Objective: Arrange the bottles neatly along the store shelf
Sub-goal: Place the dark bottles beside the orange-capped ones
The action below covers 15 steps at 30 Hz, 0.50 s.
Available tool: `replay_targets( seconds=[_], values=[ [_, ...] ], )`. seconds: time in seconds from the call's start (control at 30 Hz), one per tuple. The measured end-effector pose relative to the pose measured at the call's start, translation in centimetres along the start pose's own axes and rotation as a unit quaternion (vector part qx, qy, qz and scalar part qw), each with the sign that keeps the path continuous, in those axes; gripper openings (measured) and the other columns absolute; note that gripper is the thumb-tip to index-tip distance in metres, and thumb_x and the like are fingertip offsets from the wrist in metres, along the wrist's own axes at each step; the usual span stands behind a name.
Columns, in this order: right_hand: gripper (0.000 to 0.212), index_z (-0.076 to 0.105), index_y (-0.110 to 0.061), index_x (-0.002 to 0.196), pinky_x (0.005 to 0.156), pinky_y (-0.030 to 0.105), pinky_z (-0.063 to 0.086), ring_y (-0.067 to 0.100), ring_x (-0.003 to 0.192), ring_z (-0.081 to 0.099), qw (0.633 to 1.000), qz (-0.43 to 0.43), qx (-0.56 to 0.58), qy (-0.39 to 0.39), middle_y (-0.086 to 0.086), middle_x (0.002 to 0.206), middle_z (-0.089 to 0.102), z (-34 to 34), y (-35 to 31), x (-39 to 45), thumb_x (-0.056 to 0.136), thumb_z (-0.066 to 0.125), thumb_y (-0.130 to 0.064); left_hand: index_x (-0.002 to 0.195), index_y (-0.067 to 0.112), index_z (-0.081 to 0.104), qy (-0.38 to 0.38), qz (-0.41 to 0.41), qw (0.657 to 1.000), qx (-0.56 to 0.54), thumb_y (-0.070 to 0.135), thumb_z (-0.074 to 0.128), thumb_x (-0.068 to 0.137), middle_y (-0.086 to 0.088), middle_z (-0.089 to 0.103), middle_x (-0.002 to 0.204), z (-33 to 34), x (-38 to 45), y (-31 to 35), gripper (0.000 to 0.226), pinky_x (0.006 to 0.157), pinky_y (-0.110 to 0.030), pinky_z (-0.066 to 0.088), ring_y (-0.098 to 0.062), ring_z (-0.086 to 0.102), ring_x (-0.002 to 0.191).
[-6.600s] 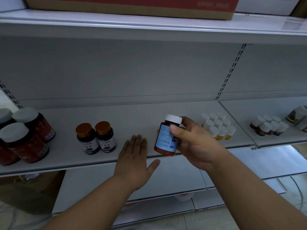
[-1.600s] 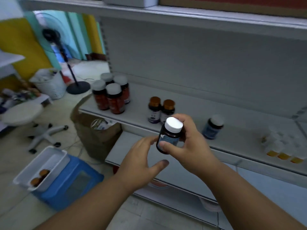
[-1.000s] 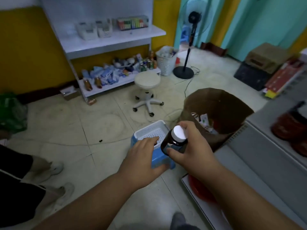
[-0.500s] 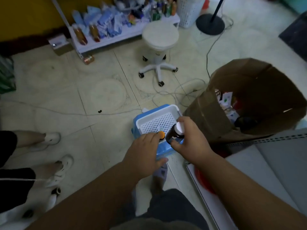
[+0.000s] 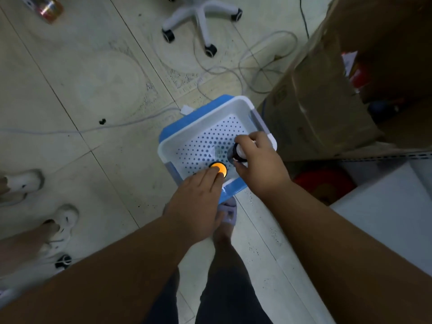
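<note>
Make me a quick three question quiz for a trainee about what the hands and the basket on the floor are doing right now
1. True or false: the right hand grips a white-capped bottle over the white basket.
2. What colour is the cap of the bottle that the left hand reaches?
3. Which stands right of the basket: A) cardboard box, B) stool base, C) a bucket?

Key: 1 true; 2 orange; 3 A.

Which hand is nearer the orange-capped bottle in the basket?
Left. The left hand has its fingertips on the orange-capped bottle in the basket. The right hand is beside it, gripping the white-capped bottle.
</note>
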State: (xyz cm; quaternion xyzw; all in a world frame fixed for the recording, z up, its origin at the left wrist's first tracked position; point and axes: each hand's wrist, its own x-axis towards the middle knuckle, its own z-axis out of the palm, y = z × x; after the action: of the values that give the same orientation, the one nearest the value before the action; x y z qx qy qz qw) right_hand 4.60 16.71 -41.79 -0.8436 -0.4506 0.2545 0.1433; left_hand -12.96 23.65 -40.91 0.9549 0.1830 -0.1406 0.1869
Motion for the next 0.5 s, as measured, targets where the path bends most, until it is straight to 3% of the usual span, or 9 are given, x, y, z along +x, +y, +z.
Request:
replay_targets(
  seconds=[0.1, 0.2, 0.33, 0.5],
  values=[
    [0.043, 0.047, -0.016, 0.125, 0.071, 0.043, 0.050, 0.038, 0.088, 0.053, 0.995, -0.009, -0.048, -0.086, 0.015, 0.117, 0.044, 1.1, 0.2, 1.3, 0.085, 0.060, -0.010, 0.139, 0.003, 0.048, 0.000, 0.002, 1.000, 0.016, 0.047, 0.074, 0.070, -0.015, 0.051, 0.139, 0.5, 0.0, 0.0, 0.086, 0.103, -0.043, 0.043, -0.031, 0.051, 0.124],
    [0.048, 0.043, -0.016, 0.130, 0.068, 0.040, 0.047, 0.037, 0.087, 0.054, 0.986, -0.012, -0.076, -0.150, 0.016, 0.115, 0.045, 1.5, 0.0, 2.5, 0.085, 0.058, -0.010, 0.141, 0.003, 0.046, -0.007, 0.003, 1.000, 0.022, 0.047, 0.071, 0.074, -0.015, 0.048, 0.142, 0.3, -0.1, -0.2, 0.083, 0.104, -0.044, 0.042, -0.032, 0.049, 0.128],
    [0.048, 0.045, -0.016, 0.126, 0.068, 0.034, 0.042, 0.037, 0.093, 0.056, 0.977, -0.012, -0.096, -0.190, 0.015, 0.111, 0.049, 1.2, 0.2, 3.6, 0.082, 0.064, -0.016, 0.147, 0.007, 0.036, -0.026, 0.004, 0.999, 0.022, 0.045, 0.064, 0.083, -0.012, 0.038, 0.150, 0.1, 0.1, -0.4, 0.080, 0.110, -0.042, 0.035, -0.028, 0.039, 0.136],
    [0.056, 0.043, -0.013, 0.132, 0.074, 0.037, 0.045, 0.035, 0.103, 0.054, 0.982, 0.003, -0.086, -0.170, 0.015, 0.120, 0.048, -1.4, -1.0, 2.2, 0.082, 0.067, -0.019, 0.141, 0.008, 0.043, -0.035, 0.012, 0.999, -0.001, 0.041, 0.066, 0.082, -0.010, 0.043, 0.144, -1.5, -0.1, 0.0, 0.071, 0.105, -0.042, 0.042, -0.028, 0.042, 0.129]
  ],
)
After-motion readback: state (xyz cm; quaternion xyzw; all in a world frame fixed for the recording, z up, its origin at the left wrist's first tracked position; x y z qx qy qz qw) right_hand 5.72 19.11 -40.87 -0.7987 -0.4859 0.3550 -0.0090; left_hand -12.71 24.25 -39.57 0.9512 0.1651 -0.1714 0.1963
